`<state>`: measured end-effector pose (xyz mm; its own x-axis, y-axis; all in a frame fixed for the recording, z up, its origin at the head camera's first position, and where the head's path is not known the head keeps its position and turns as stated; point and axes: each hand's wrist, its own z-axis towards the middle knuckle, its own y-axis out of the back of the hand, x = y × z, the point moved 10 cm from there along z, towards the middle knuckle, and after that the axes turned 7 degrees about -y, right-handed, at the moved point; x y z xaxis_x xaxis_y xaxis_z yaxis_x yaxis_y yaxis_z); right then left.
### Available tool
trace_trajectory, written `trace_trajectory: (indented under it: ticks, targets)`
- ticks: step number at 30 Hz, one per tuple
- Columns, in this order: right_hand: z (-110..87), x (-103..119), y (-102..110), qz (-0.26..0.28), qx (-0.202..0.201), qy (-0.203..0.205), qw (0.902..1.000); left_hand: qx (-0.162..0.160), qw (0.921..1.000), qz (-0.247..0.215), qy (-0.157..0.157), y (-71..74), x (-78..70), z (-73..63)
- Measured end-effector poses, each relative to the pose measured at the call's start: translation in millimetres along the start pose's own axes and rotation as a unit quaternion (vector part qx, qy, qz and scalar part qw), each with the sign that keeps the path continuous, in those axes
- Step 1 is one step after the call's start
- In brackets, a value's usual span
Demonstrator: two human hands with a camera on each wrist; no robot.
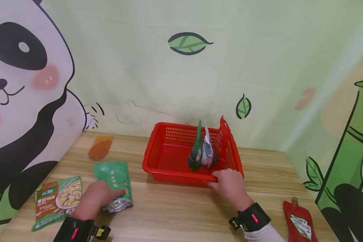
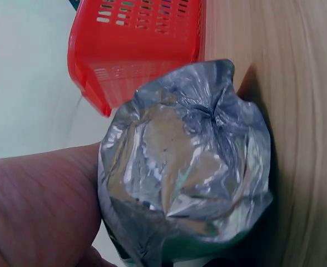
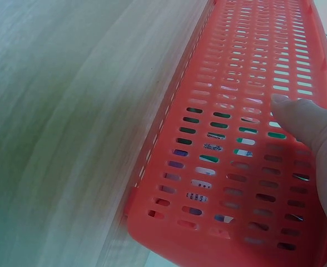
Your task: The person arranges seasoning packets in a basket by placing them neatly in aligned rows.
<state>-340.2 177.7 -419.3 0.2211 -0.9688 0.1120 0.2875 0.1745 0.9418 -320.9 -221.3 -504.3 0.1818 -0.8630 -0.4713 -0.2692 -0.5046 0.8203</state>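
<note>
Steadying the red basket [image 1: 175,178] with my right hand [image 1: 231,188] pinching its front rim, I rest my left hand [image 1: 97,197] on the green pouch [image 1: 117,176], on the bench [image 1: 175,215] left of the basket; whether that grip closes round it, I cannot tell. Taking hold seems the step in hand; lifting would call for a firm pinch.

HEINZ stands on the pale label [image 1: 301,226] of the red pouch [image 1: 297,211]. The brown-and-green packet [image 1: 55,203] bears the Chinese characters 家樂; the Chinese lettering on the green bag [image 1: 118,174] is too blurred to read.
</note>
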Motion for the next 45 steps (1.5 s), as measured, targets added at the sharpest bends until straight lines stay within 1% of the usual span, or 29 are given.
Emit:
trace_trajectory:
  ticks: [3,5,8,10,14,19,24,26,28,32,37,40,42,45]
  targets:
    - [-0.6,0,0,0.000,0.001,-0.001,1.0000,-0.003,0.9999,-0.011,0.001,-1.5,-1.8,0.2]
    - [-0.5,0,0,-0.003,0.001,-0.001,1.0000,-0.010,0.9998,-0.016,0.001,-1.9,-3.4,0.0]
    - [-0.1,-1,0,-0.004,-0.001,0.000,1.0000,-0.025,0.9991,-0.035,0.001,-2.2,-5.0,0.4]
    - [0.2,-1,0,-0.005,-0.002,0.000,1.0000,-0.030,0.9985,-0.046,0.004,-2.5,-4.9,1.2]
    - [0.6,-1,-1,-0.003,0.003,-0.002,1.0000,-0.033,0.9968,-0.073,0.008,-3.0,-3.5,3.0]
    - [0.9,-1,-1,-0.003,0.003,-0.004,1.0000,-0.040,0.9953,-0.088,0.004,-0.2,-3.6,1.6]
    - [0.4,0,-1,-0.008,-0.005,0.004,1.0000,-0.048,0.9944,-0.090,-0.025,4.1,-9.4,-0.4]
    - [0.6,0,-1,-0.007,-0.005,0.003,1.0000,-0.055,0.9937,-0.088,-0.042,5.6,-11.7,-0.5]
    - [0.6,0,-1,-0.005,-0.001,0.000,1.0000,-0.059,0.9931,-0.087,-0.051,6.4,-12.7,-0.4]
    - [0.8,-1,-2,-0.003,0.006,-0.005,1.0000,-0.056,0.9924,-0.098,-0.051,5.1,-13.0,-0.4]
    - [0.8,-2,-2,-0.005,0.003,-0.005,1.0000,-0.044,0.9903,-0.121,-0.053,1.5,-15.9,-2.0]
    - [0.6,-2,-2,-0.005,0.002,-0.003,1.0000,-0.043,0.9900,-0.123,-0.054,0.7,-17.0,-4.0]
    - [0.4,-2,-2,-0.006,0.002,-0.003,1.0000,-0.048,0.9903,-0.119,-0.052,1.5,-16.1,-5.9]
    - [0.1,-1,-1,-0.004,0.004,-0.004,1.0000,-0.073,0.9893,-0.108,-0.066,7.6,-17.5,-10.3]
